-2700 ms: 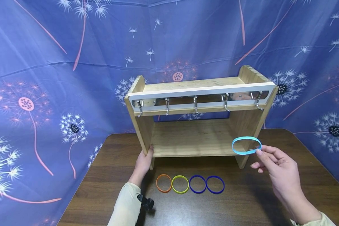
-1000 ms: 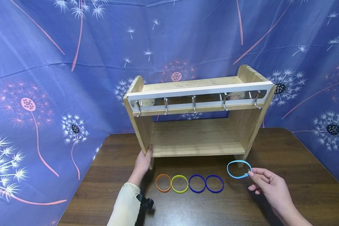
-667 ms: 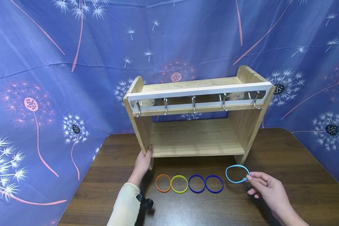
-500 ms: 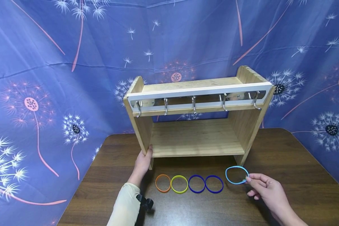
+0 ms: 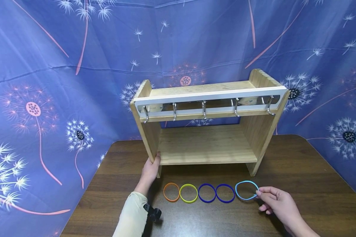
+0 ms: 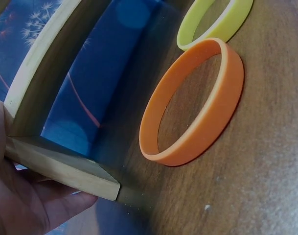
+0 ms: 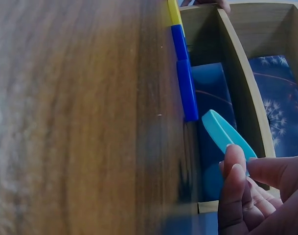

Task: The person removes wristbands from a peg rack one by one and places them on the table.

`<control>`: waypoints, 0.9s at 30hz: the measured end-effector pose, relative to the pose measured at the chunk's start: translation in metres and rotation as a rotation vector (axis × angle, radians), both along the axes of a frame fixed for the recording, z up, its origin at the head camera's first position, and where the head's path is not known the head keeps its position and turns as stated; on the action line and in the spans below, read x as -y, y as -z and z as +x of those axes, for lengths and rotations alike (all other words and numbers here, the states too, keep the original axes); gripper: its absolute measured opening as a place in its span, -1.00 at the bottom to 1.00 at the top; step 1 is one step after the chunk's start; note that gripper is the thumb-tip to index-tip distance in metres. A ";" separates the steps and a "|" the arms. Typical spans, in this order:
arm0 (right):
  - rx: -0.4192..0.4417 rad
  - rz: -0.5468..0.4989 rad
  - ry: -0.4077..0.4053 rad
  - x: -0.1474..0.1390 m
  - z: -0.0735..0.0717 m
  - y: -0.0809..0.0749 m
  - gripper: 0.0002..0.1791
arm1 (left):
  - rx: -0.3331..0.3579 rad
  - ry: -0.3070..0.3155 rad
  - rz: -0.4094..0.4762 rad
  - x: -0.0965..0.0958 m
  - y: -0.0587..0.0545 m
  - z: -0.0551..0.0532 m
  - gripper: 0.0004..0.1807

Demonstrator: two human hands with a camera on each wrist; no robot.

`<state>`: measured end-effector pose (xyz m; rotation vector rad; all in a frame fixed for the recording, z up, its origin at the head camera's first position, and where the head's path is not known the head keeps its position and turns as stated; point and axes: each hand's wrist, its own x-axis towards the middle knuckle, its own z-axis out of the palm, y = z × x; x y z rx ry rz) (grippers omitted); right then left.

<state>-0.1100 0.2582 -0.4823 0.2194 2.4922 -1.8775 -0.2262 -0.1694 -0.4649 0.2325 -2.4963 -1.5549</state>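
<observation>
My right hand (image 5: pixel 280 205) pinches a light blue silicone wristband (image 5: pixel 247 198) between thumb and fingertips at its right side. In the right wrist view the light blue band (image 7: pixel 222 132) is tilted, just above the table. It is at the right end of a row: an orange wristband (image 5: pixel 164 194), a yellow one (image 5: pixel 189 201) and two dark blue wristbands (image 5: pixel 207 201) lie flat on the table. My left hand (image 5: pixel 149 171) grips the lower left side panel of a wooden shelf rack (image 5: pixel 207 144); the left wrist view shows fingers (image 6: pixel 65 208) around that panel.
Several metal hooks (image 5: pixel 204 110) project from a white-framed strip along the rack's upper front. A dark wooden table (image 5: pixel 201 223) carries everything. Behind it hangs a blue cloth (image 5: pixel 101 39) with dandelion prints. A small black device (image 5: pixel 152 212) is on the left wrist.
My right hand has lowered the light blue wristband and brought it left, from in front of the rack's right side to beside the dark blue bands. The left hand has kept its hold.
</observation>
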 end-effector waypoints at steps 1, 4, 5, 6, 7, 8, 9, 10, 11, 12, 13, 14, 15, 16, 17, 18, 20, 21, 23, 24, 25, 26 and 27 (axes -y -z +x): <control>0.009 0.002 -0.003 0.000 0.000 0.000 -0.64 | 0.001 0.001 0.002 0.000 0.000 0.000 -0.40; 0.031 0.013 -0.014 -0.001 0.000 0.002 -0.62 | 0.004 0.004 0.009 0.001 0.000 0.000 -0.40; 0.036 0.016 -0.017 -0.001 0.000 0.002 -0.62 | 0.006 0.004 0.013 0.001 0.000 0.000 -0.40; 0.042 0.019 -0.019 -0.001 0.000 0.003 -0.61 | 0.006 0.004 0.013 0.001 0.000 0.000 -0.40; 0.048 0.021 -0.024 -0.001 0.000 0.003 -0.61 | 0.006 0.006 0.011 0.001 0.000 0.000 -0.40; 0.056 0.024 -0.034 -0.001 0.000 0.003 -0.60 | 0.006 0.006 0.011 0.001 0.000 0.000 -0.40; 0.064 0.025 -0.042 -0.001 0.000 0.003 -0.60 | 0.006 0.006 0.012 0.001 0.000 0.000 -0.40; 0.072 0.028 -0.050 -0.001 0.000 0.003 -0.59 | 0.004 0.007 0.012 0.001 0.000 0.000 -0.40; 0.080 0.030 -0.056 -0.001 0.000 0.002 -0.58 | 0.002 0.007 0.012 0.001 0.000 0.000 -0.40; 0.088 0.034 -0.064 -0.001 0.000 0.002 -0.58 | 0.000 0.007 0.012 0.001 0.000 0.000 -0.40; 0.095 0.038 -0.070 -0.001 0.000 0.001 -0.58 | -0.001 0.007 0.010 0.001 0.000 0.000 -0.40; 0.100 0.045 -0.077 -0.001 0.000 0.001 -0.57 | -0.003 0.006 0.012 0.001 0.000 0.000 -0.40; 0.106 0.047 -0.077 -0.001 0.000 0.001 -0.58 | -0.006 0.007 0.011 0.001 0.000 0.000 -0.40; 0.111 0.049 -0.079 -0.002 0.000 0.001 -0.58 | -0.008 0.008 0.010 0.001 0.001 0.000 -0.39; 0.115 0.052 -0.081 -0.002 0.000 0.001 -0.58 | -0.008 0.008 0.009 0.001 0.001 0.000 -0.39; 0.118 0.055 -0.083 -0.002 0.000 0.002 -0.59 | -0.009 0.009 0.010 0.002 0.001 0.000 -0.39; 0.125 0.059 -0.089 -0.002 0.000 0.003 -0.59 | -0.009 0.009 0.010 0.002 0.001 -0.001 -0.39; 0.127 0.063 -0.092 -0.002 0.000 0.003 -0.60 | -0.008 0.009 0.012 0.002 0.001 -0.001 -0.39; 0.127 0.081 -0.100 -0.002 0.001 0.003 -0.60 | -0.005 0.009 0.013 0.002 0.001 0.000 -0.39; 0.127 0.089 -0.104 -0.001 0.001 0.003 -0.61 | -0.004 0.009 0.014 0.002 0.000 0.000 -0.39; 0.127 0.097 -0.106 -0.001 0.001 0.003 -0.62 | -0.002 0.010 0.014 0.002 0.000 0.000 -0.39; 0.126 0.107 -0.109 -0.001 0.001 0.003 -0.62 | -0.001 0.011 0.013 0.002 0.001 0.000 -0.39; 0.127 0.114 -0.107 -0.001 0.001 0.003 -0.63 | 0.000 0.012 0.014 0.002 0.000 0.000 -0.38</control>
